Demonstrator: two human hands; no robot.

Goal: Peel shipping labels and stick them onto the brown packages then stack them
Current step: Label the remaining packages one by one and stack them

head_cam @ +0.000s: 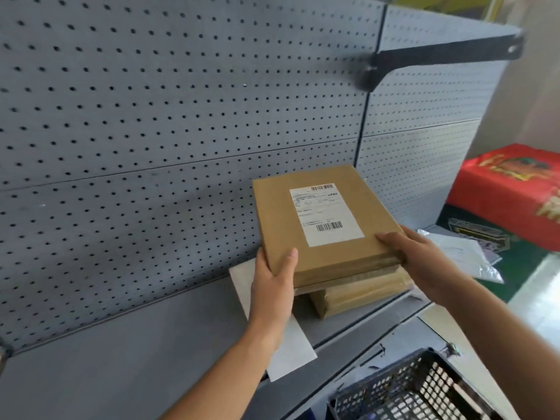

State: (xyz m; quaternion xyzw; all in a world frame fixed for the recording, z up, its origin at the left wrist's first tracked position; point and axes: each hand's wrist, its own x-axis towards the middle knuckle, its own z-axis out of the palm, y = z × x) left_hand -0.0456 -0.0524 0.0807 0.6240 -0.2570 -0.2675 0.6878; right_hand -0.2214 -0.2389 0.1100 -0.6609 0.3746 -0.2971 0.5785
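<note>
A flat brown package [330, 262] with a white shipping label [325, 215] on its top face is held at both near corners. My left hand [274, 278] grips its near left corner, thumb on top. My right hand [424, 256] grips its near right corner, fingers over the top. The package rests on or hovers just over a stack of other brown packages [357, 295] on the grey shelf [121, 359]; I cannot tell if it touches. A white backing sheet [291, 344] lies under my left wrist.
A grey pegboard wall [151, 116] backs the shelf, with a dark bracket [439, 56] jutting out above. A red box [509, 189] and white plastic bags [466, 253] lie at right. A black mesh basket [409, 392] sits below the shelf edge.
</note>
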